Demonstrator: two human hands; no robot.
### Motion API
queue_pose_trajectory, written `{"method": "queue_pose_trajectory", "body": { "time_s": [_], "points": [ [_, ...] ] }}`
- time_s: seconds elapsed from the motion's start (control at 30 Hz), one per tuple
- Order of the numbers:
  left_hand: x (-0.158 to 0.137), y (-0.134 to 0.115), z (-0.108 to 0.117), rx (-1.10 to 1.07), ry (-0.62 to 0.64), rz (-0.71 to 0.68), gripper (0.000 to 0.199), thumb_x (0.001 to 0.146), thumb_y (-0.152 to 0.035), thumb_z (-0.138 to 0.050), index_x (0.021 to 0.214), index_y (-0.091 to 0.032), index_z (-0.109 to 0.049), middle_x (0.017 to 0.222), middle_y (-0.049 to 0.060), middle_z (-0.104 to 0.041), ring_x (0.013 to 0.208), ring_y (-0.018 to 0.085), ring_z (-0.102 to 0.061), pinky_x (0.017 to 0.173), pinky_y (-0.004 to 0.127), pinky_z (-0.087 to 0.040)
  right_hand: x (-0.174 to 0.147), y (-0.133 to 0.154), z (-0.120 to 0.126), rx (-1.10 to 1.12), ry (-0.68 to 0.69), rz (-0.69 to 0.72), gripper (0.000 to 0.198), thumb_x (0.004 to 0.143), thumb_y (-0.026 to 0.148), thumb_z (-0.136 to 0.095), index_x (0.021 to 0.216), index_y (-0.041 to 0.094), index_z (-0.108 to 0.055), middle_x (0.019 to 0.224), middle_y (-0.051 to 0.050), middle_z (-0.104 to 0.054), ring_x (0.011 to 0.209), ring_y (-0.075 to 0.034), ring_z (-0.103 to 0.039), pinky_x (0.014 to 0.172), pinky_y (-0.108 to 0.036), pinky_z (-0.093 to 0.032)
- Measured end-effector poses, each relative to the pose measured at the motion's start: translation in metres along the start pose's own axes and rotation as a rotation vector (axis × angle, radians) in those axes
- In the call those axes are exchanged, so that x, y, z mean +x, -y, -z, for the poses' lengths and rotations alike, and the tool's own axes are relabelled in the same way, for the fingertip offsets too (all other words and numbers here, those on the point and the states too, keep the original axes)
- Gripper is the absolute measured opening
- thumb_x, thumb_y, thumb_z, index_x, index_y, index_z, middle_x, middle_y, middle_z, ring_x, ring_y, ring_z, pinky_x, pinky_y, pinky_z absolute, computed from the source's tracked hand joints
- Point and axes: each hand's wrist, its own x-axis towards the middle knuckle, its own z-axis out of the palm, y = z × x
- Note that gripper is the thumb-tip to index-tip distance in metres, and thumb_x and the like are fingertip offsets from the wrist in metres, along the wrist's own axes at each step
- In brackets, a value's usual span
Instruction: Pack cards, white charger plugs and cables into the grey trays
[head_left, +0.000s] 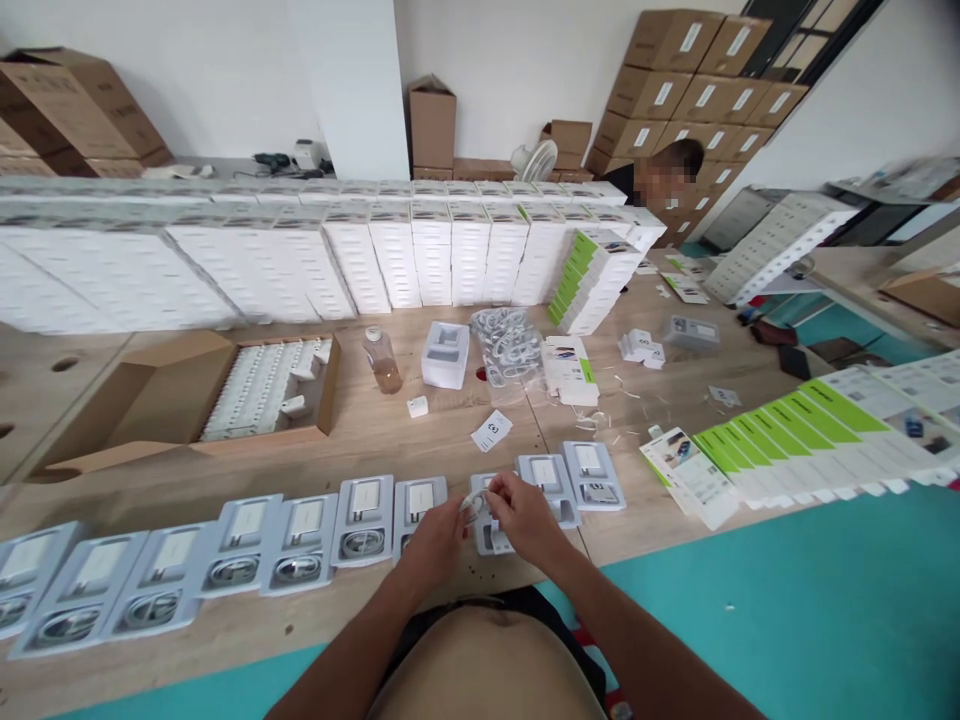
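Observation:
Between my two hands is a coiled white cable (472, 506), held above a grey plastic tray (486, 540). My left hand (438, 543) grips the coil from the left, fingers closed. The fingers of my right hand (523, 512) pinch it from the right. Behind my left hand lies another tray (418, 497) with a white adapter in its upper slot. Right of my hands are two more trays, a nearer one (568, 508) and an end one (606, 490). My hands partly cover the tray below them.
A row of trays with adapters and coiled cables (364, 543) runs leftward. Beyond are an open carton of white adapters (259, 390), a bottle (384, 362), a bag of cables (508, 345) and stacked white boxes (431, 260). Flat printed sleeves (780, 440) lie right. A person (660, 178) is behind the boxes.

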Motion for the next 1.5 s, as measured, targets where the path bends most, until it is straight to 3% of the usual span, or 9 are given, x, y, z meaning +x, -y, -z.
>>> {"method": "queue_pose_trajectory", "body": {
  "time_s": [0.27,0.37,0.5,0.63,0.73,0.83,0.97,1.13,1.5],
  "points": [
    [-0.001,0.003,-0.003,-0.346,0.13,0.038,0.031,0.094,-0.043,-0.035,0.088,-0.019,-0.054,0.067,-0.002,-0.051,0.06,0.013,-0.046,0.056,0.024,-0.034,-0.002,-0.014,-0.028,0.703,0.052,-0.257,0.023,0.08,0.042,-0.057,0.082,0.021,-0.049,0.065,0.001,-0.065,0.052,-0.017,-0.063,0.049,-0.026,-0.044],
    [-0.001,0.005,-0.002,-0.487,0.226,0.076,0.028,0.093,-0.043,-0.038,0.092,-0.019,-0.051,0.067,-0.004,-0.047,0.056,0.012,-0.041,0.052,0.023,-0.032,-0.006,-0.021,-0.025,0.483,-0.018,-0.202,0.022,0.08,0.042,-0.057,0.079,0.02,-0.053,0.062,0.001,-0.063,0.052,-0.016,-0.058,0.051,-0.027,-0.043],
    [0.0,0.004,0.003,-0.113,0.161,-0.03,0.023,0.095,-0.037,-0.035,0.093,-0.02,-0.051,0.077,0.0,-0.057,0.07,0.015,-0.052,0.065,0.026,-0.038,-0.011,-0.03,-0.009,0.045,-0.171,0.018,0.025,0.071,0.027,-0.067,0.094,0.02,-0.06,0.086,-0.002,-0.065,0.066,-0.014,-0.057,0.067,-0.028,-0.045],
    [0.006,-0.001,0.008,0.234,0.223,-0.178,0.022,0.096,-0.03,-0.032,0.101,-0.022,-0.052,0.094,0.005,-0.063,0.087,0.021,-0.058,0.075,0.031,-0.041,-0.009,-0.033,0.012,0.027,0.099,0.143,0.022,0.077,0.024,-0.064,0.099,0.024,-0.064,0.086,0.002,-0.066,0.07,-0.013,-0.058,0.071,-0.027,-0.044],
    [0.013,0.0,0.004,0.262,0.295,-0.275,0.025,0.096,-0.03,-0.036,0.115,-0.024,-0.049,0.108,0.006,-0.063,0.098,0.022,-0.059,0.083,0.032,-0.043,-0.009,-0.043,0.03,0.049,0.197,0.113,0.012,0.08,0.025,-0.062,0.089,0.024,-0.069,0.075,0.003,-0.065,0.07,-0.014,-0.057,0.069,-0.026,-0.042],
    [0.022,0.011,-0.012,0.337,0.28,-0.345,0.04,0.09,-0.036,-0.052,0.127,-0.024,-0.043,0.114,0.005,-0.061,0.101,0.021,-0.058,0.086,0.032,-0.045,-0.019,-0.072,0.049,0.042,0.14,0.023,0.011,0.074,0.024,-0.066,0.083,0.021,-0.07,0.075,0.001,-0.066,0.07,-0.014,-0.057,0.07,-0.027,-0.042],
    [0.035,0.034,-0.05,0.451,0.246,-0.393,0.059,0.064,-0.039,-0.081,0.114,-0.021,-0.053,0.126,0.011,-0.054,0.116,0.03,-0.049,0.097,0.042,-0.039,-0.049,-0.124,0.064,0.055,0.099,-0.193,0.013,0.071,0.027,-0.066,0.081,0.018,-0.07,0.071,0.0,-0.065,0.069,-0.016,-0.058,0.067,-0.028,-0.043],
    [0.046,0.055,-0.082,0.459,0.238,-0.404,0.05,0.071,-0.029,-0.077,0.113,-0.019,-0.053,0.12,0.01,-0.057,0.112,0.029,-0.049,0.096,0.044,-0.039,-0.08,-0.154,0.043,0.092,0.085,-0.254,0.013,0.069,0.02,-0.065,0.082,0.019,-0.068,0.077,-0.001,-0.068,0.076,-0.017,-0.062,0.074,-0.029,-0.047],
    [0.064,0.066,-0.086,0.477,0.225,-0.394,0.011,0.089,-0.025,-0.056,0.09,-0.019,-0.065,0.1,0.006,-0.062,0.098,0.022,-0.054,0.088,0.035,-0.044,-0.072,-0.154,0.0,-0.07,0.09,-0.01,0.013,0.075,0.013,-0.065,0.082,0.023,-0.069,0.089,0.0,-0.061,0.078,-0.013,-0.059,0.076,-0.025,-0.045]
  ]
}}
